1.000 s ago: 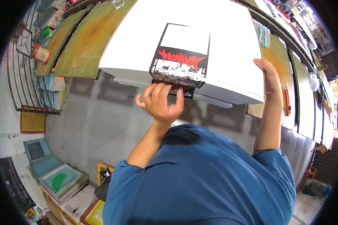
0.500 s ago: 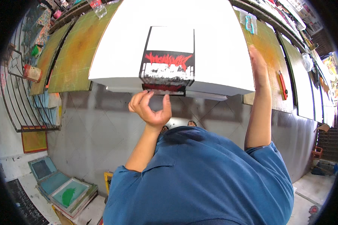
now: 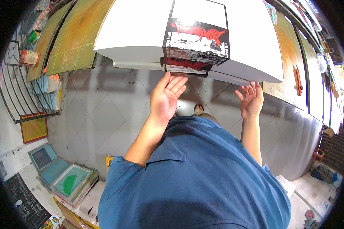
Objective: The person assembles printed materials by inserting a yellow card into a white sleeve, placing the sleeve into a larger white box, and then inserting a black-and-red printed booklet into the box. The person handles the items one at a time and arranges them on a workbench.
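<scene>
A large white box-like block (image 3: 135,28) stands on the table in front of me. A black, red and white printed sleeve or label (image 3: 197,47) runs over its top and down its near side. My left hand (image 3: 165,97) is palm up with straight fingers, its tips at the lower edge of the printed piece; whether they touch it I cannot tell. My right hand (image 3: 251,101) is open too, palm up with slightly bent fingers, just below the block's near right edge. Neither hand holds anything that I can see.
A red cutter knife (image 3: 298,81) lies on the stained yellow board (image 3: 284,42) at the right. Another yellow-green board (image 3: 78,42) is at the left, beside a jar (image 3: 29,58) and a black metal rack (image 3: 23,91). Framed screens (image 3: 70,181) lie at the lower left.
My right hand has come off the block's right side to below its near edge. My left hand has turned its palm up with straighter fingers. The view has shifted, and the block now sits slanted.
</scene>
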### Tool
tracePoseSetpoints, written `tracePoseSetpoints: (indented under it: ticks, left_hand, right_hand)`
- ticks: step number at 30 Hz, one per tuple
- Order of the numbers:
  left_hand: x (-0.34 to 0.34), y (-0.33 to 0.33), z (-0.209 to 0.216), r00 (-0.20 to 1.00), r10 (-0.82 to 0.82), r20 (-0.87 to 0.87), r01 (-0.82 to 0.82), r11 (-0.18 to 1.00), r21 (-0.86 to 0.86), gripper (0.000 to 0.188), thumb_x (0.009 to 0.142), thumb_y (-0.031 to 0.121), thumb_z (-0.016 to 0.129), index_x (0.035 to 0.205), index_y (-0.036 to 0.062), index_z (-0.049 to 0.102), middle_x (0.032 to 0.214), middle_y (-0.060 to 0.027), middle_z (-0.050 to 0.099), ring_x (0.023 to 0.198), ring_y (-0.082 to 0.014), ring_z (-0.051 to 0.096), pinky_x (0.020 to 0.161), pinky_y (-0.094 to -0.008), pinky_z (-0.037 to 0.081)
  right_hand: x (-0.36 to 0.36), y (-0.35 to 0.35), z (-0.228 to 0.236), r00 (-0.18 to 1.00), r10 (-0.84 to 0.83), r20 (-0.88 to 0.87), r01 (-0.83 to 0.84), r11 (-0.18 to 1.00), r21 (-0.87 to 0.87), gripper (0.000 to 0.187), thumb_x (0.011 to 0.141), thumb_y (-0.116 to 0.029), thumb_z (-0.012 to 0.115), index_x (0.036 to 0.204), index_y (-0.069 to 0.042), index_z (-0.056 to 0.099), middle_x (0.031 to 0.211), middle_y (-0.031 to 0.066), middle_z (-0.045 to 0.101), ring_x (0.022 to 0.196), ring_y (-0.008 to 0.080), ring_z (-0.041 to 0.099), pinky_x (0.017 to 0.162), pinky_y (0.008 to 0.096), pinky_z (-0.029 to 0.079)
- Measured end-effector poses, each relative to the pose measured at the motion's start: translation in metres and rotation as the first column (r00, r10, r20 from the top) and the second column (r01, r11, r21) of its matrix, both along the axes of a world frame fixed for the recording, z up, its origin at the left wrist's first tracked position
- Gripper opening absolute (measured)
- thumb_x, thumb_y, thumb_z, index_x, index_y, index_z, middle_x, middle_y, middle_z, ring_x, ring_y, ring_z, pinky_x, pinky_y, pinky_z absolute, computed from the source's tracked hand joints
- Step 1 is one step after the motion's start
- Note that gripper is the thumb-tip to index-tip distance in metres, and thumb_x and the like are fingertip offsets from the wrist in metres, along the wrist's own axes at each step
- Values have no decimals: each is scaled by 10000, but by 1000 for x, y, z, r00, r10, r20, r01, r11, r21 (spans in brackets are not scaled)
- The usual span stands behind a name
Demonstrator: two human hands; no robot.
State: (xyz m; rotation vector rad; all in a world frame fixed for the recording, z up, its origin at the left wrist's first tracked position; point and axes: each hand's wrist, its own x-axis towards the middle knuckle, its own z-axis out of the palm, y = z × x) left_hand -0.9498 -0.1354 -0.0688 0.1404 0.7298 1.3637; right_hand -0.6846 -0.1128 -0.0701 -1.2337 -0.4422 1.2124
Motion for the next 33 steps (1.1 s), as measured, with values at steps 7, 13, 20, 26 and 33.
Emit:
tracePoseSetpoints:
  ticks: [7, 13, 20, 26, 33]
  left_hand:
    - [15, 6, 7, 995, 57, -77, -58, 998, -11, 324, 908, 291, 513, 1122, 48, 528, 1120, -107, 576, 1103, -245, 520, 939, -383, 370]
    - [24, 7, 1, 985, 125, -117, -125, 992, 10, 318, 869, 253, 603, 1068, 13, 541, 1060, -92, 580, 1046, -231, 539, 964, -384, 355]
    - [30, 8, 1, 965, 189, -182, -187, 982, 25, 299, 864, 247, 613, 1033, 10, 543, 1027, -78, 581, 1009, -207, 549, 944, -363, 383]
    - [36, 11, -6, 928, 192, -318, -190, 981, 39, 222, 865, 213, 600, 1009, 50, 556, 983, -47, 599, 941, -159, 564, 871, -336, 419]
    - [79, 6, -28, 874, -88, -478, 95, 995, -10, 314, 810, 122, 666, 1057, 43, 489, 975, -61, 591, 879, -131, 575, 775, -255, 441]
  right_hand:
    - [3, 4, 9, 992, 66, -104, -73, 995, -73, 480, 862, -404, 487, 1159, -35, 410, 1073, 105, 402, 935, 292, 491, 724, 428, 484]
    - [11, 7, -7, 988, 125, -90, -128, 992, -23, 356, 880, -282, 504, 1084, 5, 455, 951, 97, 449, 883, 285, 524, 747, 412, 488]
    - [7, 7, 3, 983, 132, -129, -142, 987, -74, 278, 874, -196, 527, 1052, 12, 475, 934, 90, 449, 888, 262, 523, 744, 389, 487]
    - [11, 6, 0, 981, 172, -93, -177, 983, -46, 230, 881, -201, 514, 1038, -33, 504, 975, 58, 462, 906, 231, 519, 747, 357, 484]
    - [24, -17, 4, 988, 116, -107, -122, 991, -55, 329, 886, -245, 533, 1136, -31, 527, 1034, 74, 562, 888, 172, 566, 739, 297, 475]
